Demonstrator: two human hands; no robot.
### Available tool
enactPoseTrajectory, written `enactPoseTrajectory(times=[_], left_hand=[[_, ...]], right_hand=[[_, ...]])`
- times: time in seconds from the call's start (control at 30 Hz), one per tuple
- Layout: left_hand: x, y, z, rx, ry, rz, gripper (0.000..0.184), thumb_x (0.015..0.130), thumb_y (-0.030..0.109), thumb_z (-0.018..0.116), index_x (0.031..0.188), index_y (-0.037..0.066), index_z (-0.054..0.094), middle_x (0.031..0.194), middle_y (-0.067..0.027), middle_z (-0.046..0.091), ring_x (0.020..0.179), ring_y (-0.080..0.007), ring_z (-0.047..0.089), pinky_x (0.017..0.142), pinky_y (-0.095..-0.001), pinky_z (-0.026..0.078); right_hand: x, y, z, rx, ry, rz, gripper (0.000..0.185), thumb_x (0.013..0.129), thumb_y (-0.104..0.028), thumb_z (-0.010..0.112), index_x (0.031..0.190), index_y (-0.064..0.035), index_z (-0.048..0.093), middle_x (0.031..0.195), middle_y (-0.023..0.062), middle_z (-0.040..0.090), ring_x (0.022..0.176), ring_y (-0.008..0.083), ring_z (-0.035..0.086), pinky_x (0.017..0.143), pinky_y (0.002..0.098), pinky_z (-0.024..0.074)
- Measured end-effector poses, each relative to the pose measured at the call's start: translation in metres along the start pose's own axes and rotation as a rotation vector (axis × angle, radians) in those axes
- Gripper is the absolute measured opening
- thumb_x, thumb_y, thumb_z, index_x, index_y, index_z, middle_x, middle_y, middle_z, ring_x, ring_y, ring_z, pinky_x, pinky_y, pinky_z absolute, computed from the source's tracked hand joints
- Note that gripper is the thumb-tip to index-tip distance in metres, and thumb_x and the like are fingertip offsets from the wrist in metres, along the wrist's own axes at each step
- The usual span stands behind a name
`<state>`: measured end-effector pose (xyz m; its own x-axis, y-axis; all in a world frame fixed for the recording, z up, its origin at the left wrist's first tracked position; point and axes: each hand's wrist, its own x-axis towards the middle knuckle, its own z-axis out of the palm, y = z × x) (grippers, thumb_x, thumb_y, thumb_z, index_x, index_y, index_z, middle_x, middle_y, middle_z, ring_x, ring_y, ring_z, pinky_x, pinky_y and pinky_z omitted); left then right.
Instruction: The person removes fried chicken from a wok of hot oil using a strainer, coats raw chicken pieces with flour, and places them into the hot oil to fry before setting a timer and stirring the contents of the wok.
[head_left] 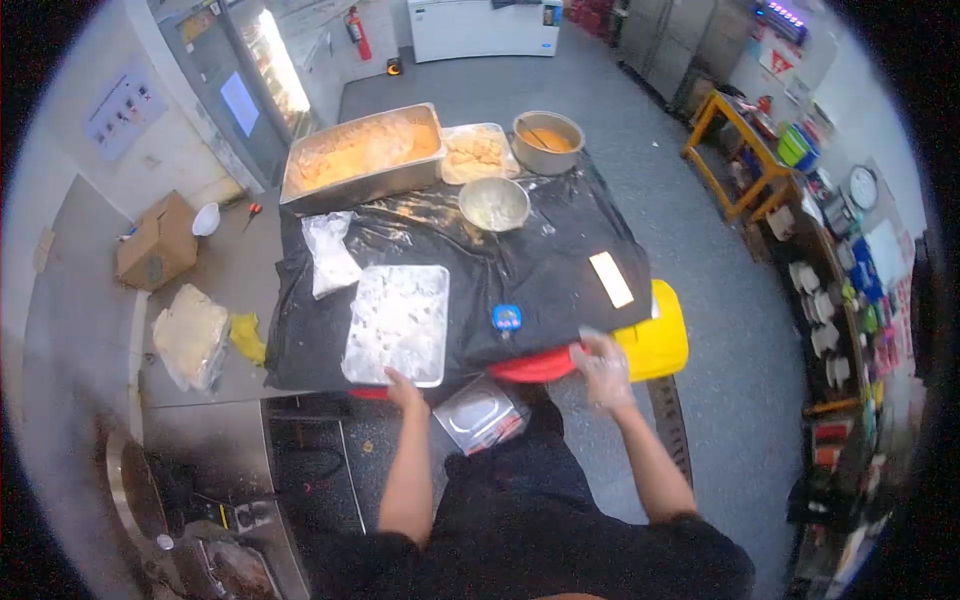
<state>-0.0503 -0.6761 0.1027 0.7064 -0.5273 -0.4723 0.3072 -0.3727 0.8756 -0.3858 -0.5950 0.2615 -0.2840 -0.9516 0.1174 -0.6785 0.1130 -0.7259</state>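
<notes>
My left hand [405,390] is at the near edge of a rectangular white tray [398,320] dusted with white powder, its thumb over the rim and its other fingers mostly hidden. In a clear plastic glove, my right hand [603,372] is raised beside the table's near right edge with fingers apart, slightly blurred and with nothing visible in it. Close to it are a red round lid or tub [540,366] and a yellow one [658,335]. A small blue timer or scale-like device [507,318] lies between my hands. Below the tray sits a clear plastic package [482,415].
On the black-covered table [450,235] stand a large metal pan [370,185] of orange-coloured food, a tray of pieces [476,155], a pot [548,140] and a metal bowl [494,205]. A plastic bag of powder [330,255] touches the tray. A cardboard box [158,240] is left.
</notes>
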Motion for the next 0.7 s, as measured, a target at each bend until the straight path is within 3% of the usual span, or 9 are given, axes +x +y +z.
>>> enactPoseTrajectory(times=[0.1, 0.13, 0.23, 0.27, 0.3, 0.37, 0.4, 0.47, 0.7], left_hand=[[0.032, -0.057, -0.023, 0.342, 0.101, 0.308, 0.054, 0.098, 0.041, 0.036, 0.097, -0.007, 0.061, 0.086, -0.0194, 0.066, 0.079, -0.0322, 0.061, 0.072, -0.0420, 0.045], [0.028, -0.057, -0.020, 0.470, 0.036, 0.346, 0.047, 0.099, 0.034, 0.034, 0.112, -0.004, 0.059, 0.106, -0.0224, 0.064, 0.101, -0.0338, 0.059, 0.087, -0.0413, 0.043], [-0.030, -0.037, -0.067, 0.521, 0.117, 0.154, 0.048, 0.100, 0.034, 0.033, 0.121, -0.005, 0.053, 0.123, -0.0213, 0.056, 0.113, -0.0315, 0.054, 0.095, -0.0380, 0.040], [-0.029, -0.057, -0.105, 0.651, 0.142, -0.012, 0.050, 0.099, 0.035, 0.036, 0.123, -0.006, 0.052, 0.123, -0.0213, 0.056, 0.112, -0.0293, 0.054, 0.095, -0.0376, 0.040], [-0.043, -0.103, -0.129, 0.453, 0.302, 0.140, 0.049, 0.099, 0.035, 0.038, 0.119, -0.007, 0.054, 0.118, -0.0218, 0.058, 0.108, -0.0301, 0.056, 0.094, -0.0383, 0.040], [-0.090, -0.145, -0.166, 0.587, 0.510, -0.042, 0.046, 0.096, 0.034, 0.044, 0.102, -0.008, 0.062, 0.094, -0.0238, 0.064, 0.086, -0.0331, 0.062, 0.080, -0.0443, 0.047], [-0.105, -0.186, -0.202, 0.696, 0.596, -0.351, 0.042, 0.095, 0.032, 0.047, 0.096, -0.007, 0.063, 0.086, -0.0226, 0.064, 0.080, -0.0296, 0.062, 0.073, -0.0438, 0.048], [-0.146, -0.195, -0.178, 0.802, 0.526, -0.588, 0.042, 0.094, 0.032, 0.047, 0.096, -0.007, 0.063, 0.086, -0.0224, 0.064, 0.079, -0.0294, 0.062, 0.073, -0.0437, 0.048], [-0.188, -0.175, -0.088, 0.774, 0.218, -0.644, 0.042, 0.094, 0.032, 0.048, 0.095, -0.007, 0.063, 0.085, -0.0218, 0.064, 0.078, -0.0286, 0.062, 0.071, -0.0431, 0.049]], right_hand=[[0.178, -0.071, 0.030, 0.047, -0.160, -0.164, 0.050, 0.080, -0.035, 0.064, 0.117, -0.0023, 0.058, 0.110, 0.0199, 0.060, 0.103, 0.0347, 0.056, 0.094, 0.0417, 0.0424], [0.259, -0.087, 0.025, 0.027, -0.286, -0.170, 0.055, 0.079, -0.038, 0.065, 0.120, -0.0023, 0.056, 0.114, 0.0202, 0.059, 0.107, 0.0348, 0.054, 0.096, 0.0421, 0.0411], [0.444, -0.024, 0.167, -0.196, -0.202, -0.364, 0.066, 0.076, -0.044, 0.068, 0.124, -0.0022, 0.051, 0.123, 0.0201, 0.052, 0.113, 0.0350, 0.050, 0.097, 0.0423, 0.0404], [0.495, -0.008, 0.215, -0.293, -0.217, -0.346, 0.071, 0.075, -0.046, 0.068, 0.128, -0.0032, 0.049, 0.131, 0.0184, 0.049, 0.120, 0.0324, 0.047, 0.102, 0.0411, 0.0370], [0.536, -0.011, 0.231, -0.412, -0.251, -0.326, 0.077, 0.074, -0.048, 0.068, 0.132, -0.0041, 0.044, 0.133, 0.0190, 0.047, 0.122, 0.0329, 0.045, 0.103, 0.0413, 0.0361], [0.599, -0.011, 0.252, -0.538, -0.332, -0.238, 0.088, 0.069, -0.051, 0.071, 0.137, -0.0051, 0.039, 0.134, 0.0195, 0.047, 0.124, 0.0334, 0.044, 0.103, 0.0415, 0.0363], [0.628, -0.008, 0.260, -0.543, -0.376, -0.170, 0.094, 0.065, -0.053, 0.073, 0.138, -0.0051, 0.038, 0.133, 0.0193, 0.048, 0.124, 0.0335, 0.045, 0.102, 0.0417, 0.0374], [0.653, -0.012, 0.276, -0.543, -0.445, -0.083, 0.104, 0.059, -0.057, 0.076, 0.139, -0.0054, 0.036, 0.134, 0.0188, 0.048, 0.125, 0.0329, 0.045, 0.103, 0.0415, 0.0371], [0.672, -0.051, 0.298, -0.498, -0.778, 0.049, 0.116, 0.052, -0.065, 0.076, 0.141, -0.0053, 0.033, 0.142, 0.0211, 0.037, 0.132, 0.0310, 0.036, 0.107, 0.0401, 0.0315]])
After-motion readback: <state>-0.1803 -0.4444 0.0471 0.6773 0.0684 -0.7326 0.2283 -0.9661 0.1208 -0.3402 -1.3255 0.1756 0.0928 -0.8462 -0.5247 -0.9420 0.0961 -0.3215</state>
